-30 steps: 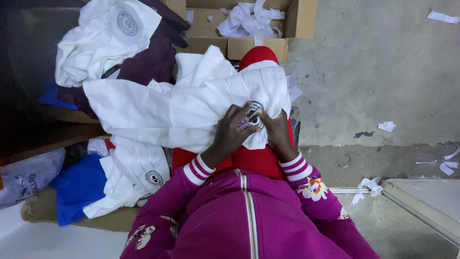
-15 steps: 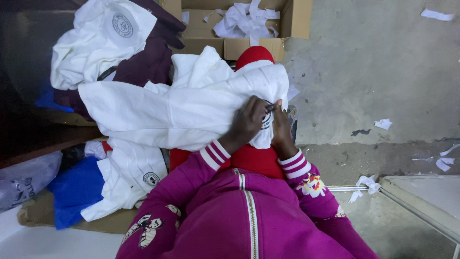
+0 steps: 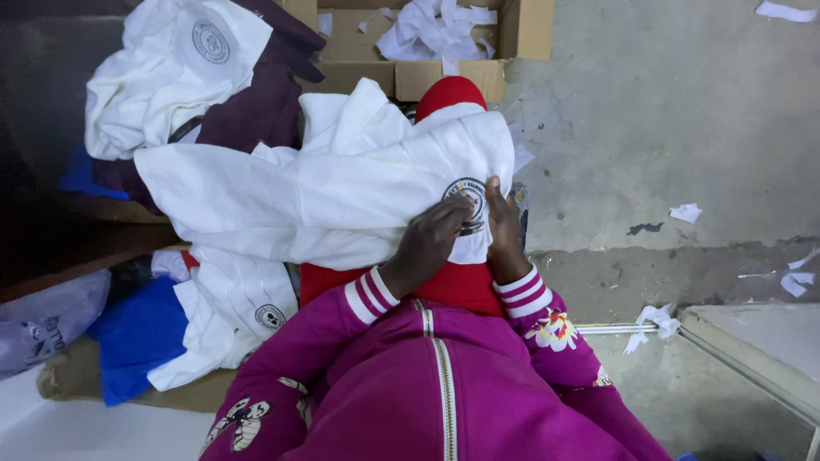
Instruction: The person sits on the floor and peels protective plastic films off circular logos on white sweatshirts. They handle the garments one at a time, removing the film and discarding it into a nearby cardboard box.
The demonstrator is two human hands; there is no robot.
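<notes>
A white garment (image 3: 342, 192) with a round printed emblem (image 3: 466, 193) lies across my lap, over a red cloth (image 3: 451, 92). My left hand (image 3: 429, 243) presses its fingertips on the garment just below the emblem. My right hand (image 3: 502, 229) grips the garment's right edge, thumb beside the emblem. Both sleeves are magenta with white stripes at the cuffs.
A heap of white (image 3: 166, 72) and maroon garments (image 3: 260, 102) lies at the upper left. More white (image 3: 231, 316) and blue cloth (image 3: 137, 337) sits at the lower left. A cardboard box (image 3: 530, 30) with white scraps stands ahead. Paper scraps (image 3: 688, 212) dot the concrete floor.
The garment has shifted slightly right and up on my lap. My left hand has moved off the emblem to just under it, so the emblem shows more fully.
</notes>
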